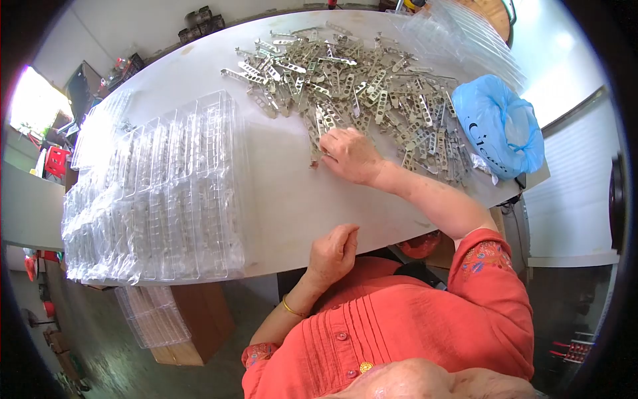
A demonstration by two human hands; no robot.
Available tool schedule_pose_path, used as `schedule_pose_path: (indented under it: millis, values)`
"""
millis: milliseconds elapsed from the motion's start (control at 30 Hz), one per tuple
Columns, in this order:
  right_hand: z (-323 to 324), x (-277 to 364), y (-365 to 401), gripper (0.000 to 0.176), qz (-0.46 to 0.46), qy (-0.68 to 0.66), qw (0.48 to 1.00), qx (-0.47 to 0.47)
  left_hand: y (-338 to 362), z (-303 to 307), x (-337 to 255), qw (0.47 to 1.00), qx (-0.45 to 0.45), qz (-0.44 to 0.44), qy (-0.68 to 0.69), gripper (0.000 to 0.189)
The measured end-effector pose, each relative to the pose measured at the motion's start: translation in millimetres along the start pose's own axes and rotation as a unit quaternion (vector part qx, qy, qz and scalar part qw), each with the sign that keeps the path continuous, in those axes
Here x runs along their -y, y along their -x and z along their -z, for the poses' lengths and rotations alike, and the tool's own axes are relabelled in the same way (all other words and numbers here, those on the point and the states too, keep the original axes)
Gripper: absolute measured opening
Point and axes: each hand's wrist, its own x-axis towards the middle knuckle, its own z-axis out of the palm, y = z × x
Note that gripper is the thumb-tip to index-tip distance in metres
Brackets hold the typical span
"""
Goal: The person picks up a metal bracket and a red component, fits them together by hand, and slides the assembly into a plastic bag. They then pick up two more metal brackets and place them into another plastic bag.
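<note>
A heap of small flat metal strips with holes (349,83) spreads over the far middle of the table. My right hand (352,156) is at the heap's near edge, its fingers bent and closed around a metal strip, though the fingertips are partly hidden. Other strips lie right beside those fingers. My left hand (333,253) hovers at the table's front edge in a loose fist with the thumb on top. Whatever it may hold is hidden by the curled fingers.
Stacked clear plastic trays (163,199) fill the table's left side. A blue plastic bag (498,126) stands at the right, with clear plastic sheets (465,40) behind it. Below the table's front left is a cardboard box (203,322) with another clear tray (153,316) against it.
</note>
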Motion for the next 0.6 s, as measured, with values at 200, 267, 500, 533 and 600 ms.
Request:
schedule_pose_path:
  millis: [200, 267, 500, 533, 600]
  values:
    - [21.6, 11.4, 44.3, 0.021, 0.007, -0.071, 0.997, 0.033, 3.5, -3.2, 1.6, 1.0, -0.005, 0.007, 0.003, 0.012]
    - [26.9, 15.0, 53.8, 0.02, 0.004, -0.059, 0.998, 0.019, 4.4, -2.2, 0.2, 0.999, 0.009, 0.032, -0.009, 0.013]
    - [60.8, 31.6, 74.2, 0.018, -0.03, -0.07, 0.997, -0.002, 3.7, -1.9, -1.1, 0.999, 0.003, 0.031, -0.014, 0.015]
    - [65.3, 38.6, 79.9, 0.018, 0.0, -0.068, 0.998, -0.008, 4.7, -2.7, 0.0, 0.999, -0.011, 0.031, -0.009, 0.015]
    - [68.2, 51.0, 91.6, 0.018, 0.028, -0.074, 0.997, -0.012, 8.6, -3.8, 1.4, 0.999, -0.022, 0.037, -0.007, 0.015]
